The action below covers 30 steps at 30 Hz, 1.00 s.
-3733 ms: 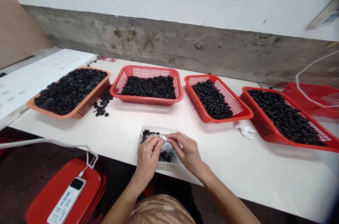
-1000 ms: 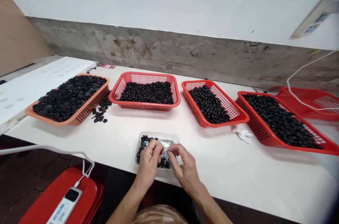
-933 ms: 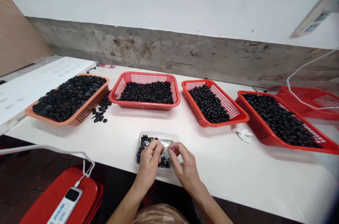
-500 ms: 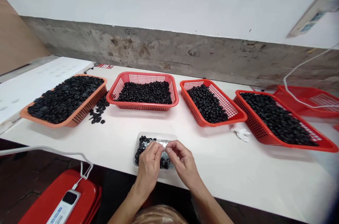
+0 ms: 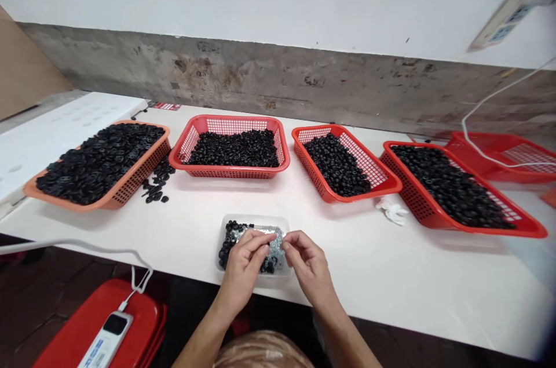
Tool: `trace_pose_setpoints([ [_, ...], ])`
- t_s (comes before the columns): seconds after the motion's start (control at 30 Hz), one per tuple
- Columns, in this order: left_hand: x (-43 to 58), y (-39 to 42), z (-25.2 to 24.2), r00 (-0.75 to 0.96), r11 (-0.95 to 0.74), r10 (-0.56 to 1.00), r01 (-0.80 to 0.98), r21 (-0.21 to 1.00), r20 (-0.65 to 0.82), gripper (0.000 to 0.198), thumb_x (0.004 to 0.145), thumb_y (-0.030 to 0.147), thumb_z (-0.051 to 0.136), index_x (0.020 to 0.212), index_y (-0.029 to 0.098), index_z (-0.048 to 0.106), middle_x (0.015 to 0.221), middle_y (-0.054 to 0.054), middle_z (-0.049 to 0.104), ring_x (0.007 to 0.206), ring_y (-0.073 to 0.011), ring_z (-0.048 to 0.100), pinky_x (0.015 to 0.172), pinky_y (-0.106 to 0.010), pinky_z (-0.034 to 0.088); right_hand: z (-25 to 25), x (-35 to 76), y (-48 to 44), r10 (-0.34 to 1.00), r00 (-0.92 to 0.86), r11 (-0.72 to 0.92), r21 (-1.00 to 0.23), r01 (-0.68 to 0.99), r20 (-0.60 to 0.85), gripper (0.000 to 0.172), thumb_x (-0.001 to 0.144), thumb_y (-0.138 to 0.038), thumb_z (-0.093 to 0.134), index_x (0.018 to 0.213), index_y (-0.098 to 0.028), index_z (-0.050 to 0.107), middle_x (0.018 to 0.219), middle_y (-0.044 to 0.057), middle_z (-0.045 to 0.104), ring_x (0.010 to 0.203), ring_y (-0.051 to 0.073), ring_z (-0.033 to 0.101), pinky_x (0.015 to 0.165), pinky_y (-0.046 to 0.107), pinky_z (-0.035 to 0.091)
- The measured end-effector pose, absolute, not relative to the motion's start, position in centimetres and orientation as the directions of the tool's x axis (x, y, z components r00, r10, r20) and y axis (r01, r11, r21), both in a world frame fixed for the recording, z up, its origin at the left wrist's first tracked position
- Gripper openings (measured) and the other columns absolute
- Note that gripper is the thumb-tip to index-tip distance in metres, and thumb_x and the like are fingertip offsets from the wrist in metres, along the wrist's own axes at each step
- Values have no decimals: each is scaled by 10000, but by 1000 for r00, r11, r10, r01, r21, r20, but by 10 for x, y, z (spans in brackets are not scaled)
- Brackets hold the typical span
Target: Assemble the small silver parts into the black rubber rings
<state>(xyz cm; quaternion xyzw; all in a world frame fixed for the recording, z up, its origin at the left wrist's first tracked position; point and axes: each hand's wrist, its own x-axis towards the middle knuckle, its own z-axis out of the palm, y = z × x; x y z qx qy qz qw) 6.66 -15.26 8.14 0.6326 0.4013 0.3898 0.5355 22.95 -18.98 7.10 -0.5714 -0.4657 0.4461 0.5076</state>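
Note:
Both hands are over a small clear plastic tray (image 5: 284, 223) near the table's front edge. Round black parts (image 5: 229, 237) lie along its left side, and tiny silvery pieces (image 5: 276, 247) fill much of the rest. My left hand (image 5: 244, 261) hovers above the tray's middle, thumb and index finger brought close together; whatever lies between them is too small to make out. My right hand (image 5: 309, 263) is at the tray's right edge, its thumb and index finger pinched. Any piece in that pinch is hidden. A narrow gap separates the two hands.
Behind the tray stand an orange basket (image 5: 145, 165) and red baskets (image 5: 230, 172) (image 5: 321, 185) (image 5: 428, 217), heaped with black parts. Loose black parts (image 5: 156, 185) lie beside the orange basket. Crumpled white tissue (image 5: 393, 210) sits at right. A white cable (image 5: 87, 245) crosses the left front; a power bank (image 5: 106, 340) rests on a red stool (image 5: 139, 304).
My hands have drawn apart, from fingertips nearly meeting above the tray to a wider gap. The right hand has shifted slightly right. The whole view has tilted a little.

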Motion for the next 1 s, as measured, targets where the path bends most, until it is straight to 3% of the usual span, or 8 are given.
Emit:
trace_pose_setpoints([
  [0.17,68,-158,79,338,48,939,31,998,-56,428,894,259,610,1321,241,603,1080,-62,693,940,-184,654,881,-300,519,83,223,-192,996,93,-13,-985,170,3,232,926,-405,557,840,-191,578,628,-41,447,564,113,388,523,235,299],
  [0.3,65,-159,83,312,-41,950,112,993,3,428,892,227,600,1319,254,606,1085,-59,720,920,-187,687,882,-312,539,89,226,-187,999,37,20,-973,230,29,203,917,-373,578,834,-188,595,692,-21,517,616,114,447,569,232,358],
  [0.4,58,-159,91,339,-130,938,161,978,69,413,883,209,616,1291,272,634,1068,-50,738,904,-190,699,867,-313,552,92,233,-181,980,-132,-156,-987,-41,-149,269,860,-445,665,839,-196,566,632,-58,473,518,81,385,480,205,331],
  [0.47,53,-159,97,389,-167,916,150,974,97,391,878,207,631,1261,282,658,1050,-44,745,879,-190,702,850,-312,560,94,234,-178,909,-302,-364,-901,-234,-289,359,785,-485,743,878,-204,541,627,-79,468,451,49,291,394,172,232],
  [0.57,45,-159,101,401,-162,909,89,983,113,336,865,218,660,1195,271,705,1023,-52,752,864,-198,701,835,-315,566,97,226,-176,818,-438,-535,-774,-338,-374,474,699,-500,818,937,-204,536,689,-68,523,431,23,228,356,147,125],
  [0.73,26,-149,94,171,-37,983,-150,988,63,131,803,261,734,910,194,769,943,-65,735,852,-191,675,792,-293,565,93,210,-177,959,-95,-282,-907,-313,-266,421,762,-567,747,845,-194,569,651,-58,511,409,30,282,350,168,209],
  [0.9,3,-133,83,-45,51,996,-400,915,-76,165,725,275,789,823,161,722,901,-50,722,772,-146,650,766,-278,549,71,227,-198,956,284,-81,-997,7,-76,369,842,-547,665,779,-186,621,627,-17,514,464,85,383,409,220,315],
  [1.0,-3,-126,68,-75,94,986,-481,871,-148,168,729,269,765,828,147,705,879,-50,713,744,-130,642,763,-266,528,48,248,-217,872,483,-51,-963,264,86,330,825,-514,692,838,-186,660,735,35,611,658,171,557,593,272,470],
])
